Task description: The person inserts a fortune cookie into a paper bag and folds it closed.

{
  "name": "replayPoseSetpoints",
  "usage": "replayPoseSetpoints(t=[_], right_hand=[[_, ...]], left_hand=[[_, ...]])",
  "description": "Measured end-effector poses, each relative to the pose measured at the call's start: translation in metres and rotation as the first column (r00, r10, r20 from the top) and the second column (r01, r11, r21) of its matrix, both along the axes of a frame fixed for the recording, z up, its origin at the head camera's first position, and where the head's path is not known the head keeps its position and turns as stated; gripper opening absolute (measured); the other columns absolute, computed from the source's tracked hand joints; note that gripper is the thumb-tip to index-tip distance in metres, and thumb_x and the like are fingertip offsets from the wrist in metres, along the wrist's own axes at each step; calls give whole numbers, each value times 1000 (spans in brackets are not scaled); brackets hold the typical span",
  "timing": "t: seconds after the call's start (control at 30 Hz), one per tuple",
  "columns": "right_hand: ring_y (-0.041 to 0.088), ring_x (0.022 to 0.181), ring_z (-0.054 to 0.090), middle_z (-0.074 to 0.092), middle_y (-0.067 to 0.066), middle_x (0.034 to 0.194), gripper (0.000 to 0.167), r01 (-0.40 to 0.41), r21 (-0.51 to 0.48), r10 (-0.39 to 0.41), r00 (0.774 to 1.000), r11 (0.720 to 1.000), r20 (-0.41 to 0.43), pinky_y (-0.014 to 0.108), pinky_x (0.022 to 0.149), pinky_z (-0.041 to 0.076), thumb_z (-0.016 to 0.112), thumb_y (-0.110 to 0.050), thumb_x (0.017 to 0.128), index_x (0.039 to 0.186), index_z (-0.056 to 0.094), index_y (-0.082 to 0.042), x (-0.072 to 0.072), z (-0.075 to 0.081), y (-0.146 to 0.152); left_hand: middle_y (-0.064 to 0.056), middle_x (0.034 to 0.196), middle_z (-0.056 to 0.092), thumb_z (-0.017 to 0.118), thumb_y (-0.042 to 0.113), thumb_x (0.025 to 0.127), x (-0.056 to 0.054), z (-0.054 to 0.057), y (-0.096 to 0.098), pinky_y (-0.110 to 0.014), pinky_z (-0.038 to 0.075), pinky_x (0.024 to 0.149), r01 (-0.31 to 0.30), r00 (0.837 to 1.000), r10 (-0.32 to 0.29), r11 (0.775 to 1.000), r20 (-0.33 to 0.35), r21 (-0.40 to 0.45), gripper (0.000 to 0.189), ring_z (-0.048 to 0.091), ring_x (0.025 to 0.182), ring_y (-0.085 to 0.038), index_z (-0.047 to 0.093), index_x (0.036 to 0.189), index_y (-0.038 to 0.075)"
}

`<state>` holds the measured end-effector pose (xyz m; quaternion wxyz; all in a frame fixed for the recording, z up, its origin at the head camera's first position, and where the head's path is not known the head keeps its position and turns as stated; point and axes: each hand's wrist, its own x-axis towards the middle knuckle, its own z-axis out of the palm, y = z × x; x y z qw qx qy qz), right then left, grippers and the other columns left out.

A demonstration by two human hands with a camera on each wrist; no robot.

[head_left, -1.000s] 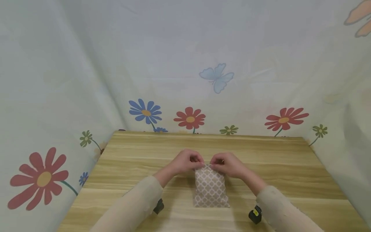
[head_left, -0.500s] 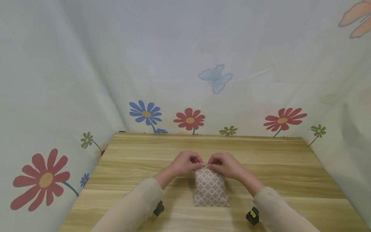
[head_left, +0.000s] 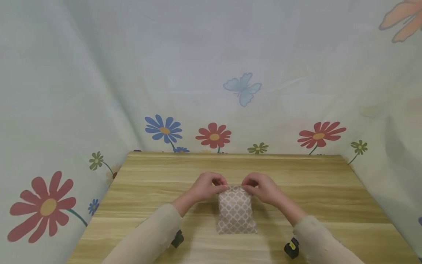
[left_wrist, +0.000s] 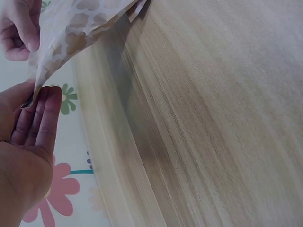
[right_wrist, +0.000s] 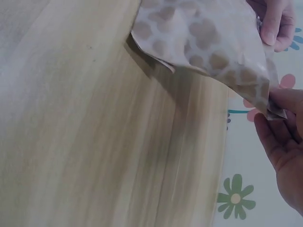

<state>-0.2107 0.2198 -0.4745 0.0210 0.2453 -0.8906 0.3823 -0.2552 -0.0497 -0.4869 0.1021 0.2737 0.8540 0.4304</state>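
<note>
A beige pouch with a white lattice pattern (head_left: 235,212) stands in the middle of the table, its lower edge toward the person. At the pouch's top left corner, my left hand (head_left: 208,186) pinches the edge between thumb and fingers. My right hand (head_left: 261,187) pinches the top right corner in the same way. The left wrist view shows the left hand (left_wrist: 31,118) with its thumb over the folded corner of the pouch (left_wrist: 78,35). In the right wrist view the right hand (right_wrist: 286,132) holds the opposite corner of the pouch (right_wrist: 203,40). What is inside the pouch is hidden.
The wood-grain table (head_left: 158,168) reaches back to a pale curtain (head_left: 184,66) printed with flowers and butterflies. Dark devices sit at the wrists, a black one (head_left: 291,248) by the right sleeve and another (head_left: 177,239) by the left sleeve.
My hands have moved apart along the pouch's top edge, from close together at its middle to its two corners. The top edge now looks wider and straighter.
</note>
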Motion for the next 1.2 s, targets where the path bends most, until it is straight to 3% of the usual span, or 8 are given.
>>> replayPoseSetpoints(t=[0.27, 0.57, 1.0, 1.1, 1.2], right_hand=[[12, 88, 68, 74, -4, 95, 6, 115, 1, -115, 991, 993, 67, 31, 80, 59, 76, -14, 100, 103, 77, -10, 3, -2, 11], [13, 85, 68, 73, -4, 92, 4, 122, -56, -115, 987, 991, 111, 29, 77, 59, 75, -13, 100, 103, 78, -12, 8, -7, 23], [14, 86, 66, 73, -3, 94, 5, 142, -42, -136, 982, 989, 133, 27, 74, 56, 74, -13, 101, 103, 78, -10, 14, -12, 23], [12, 85, 66, 74, -3, 93, 4, 141, -25, -138, 986, 990, 95, 27, 75, 57, 75, -11, 100, 103, 78, -9, 14, -14, 22], [11, 84, 67, 74, -2, 92, 3, 117, 12, -117, 993, 993, 12, 28, 75, 59, 75, -8, 98, 100, 77, -5, 12, -19, 19]], left_hand=[[10, 89, 72, 78, 19, 99, 0, 2, -1, -29, 55, 82, -4, 1000, 4, 1000, -14, 6, 5, 64, 87, -13, 80, 95, 19], [10, 89, 72, 78, 18, 99, 1, 2, 0, -29, 55, 83, 8, 1000, -7, 1000, -22, 9, 5, 64, 87, -12, 79, 94, 19], [5, 87, 73, 83, 18, 95, 6, -5, -9, -27, 60, 70, 14, 995, -16, 1000, 98, 17, 5, 68, 76, -13, 79, 95, 15], [6, 86, 73, 81, 18, 97, 5, -7, -9, -26, 60, 70, 29, 998, -29, 1000, 58, 0, 5, 67, 76, -11, 78, 94, 15], [9, 84, 72, 80, 17, 98, 2, -9, -7, -25, 58, 72, 33, 999, -35, 998, -35, -62, 6, 65, 76, -8, 78, 92, 16]])
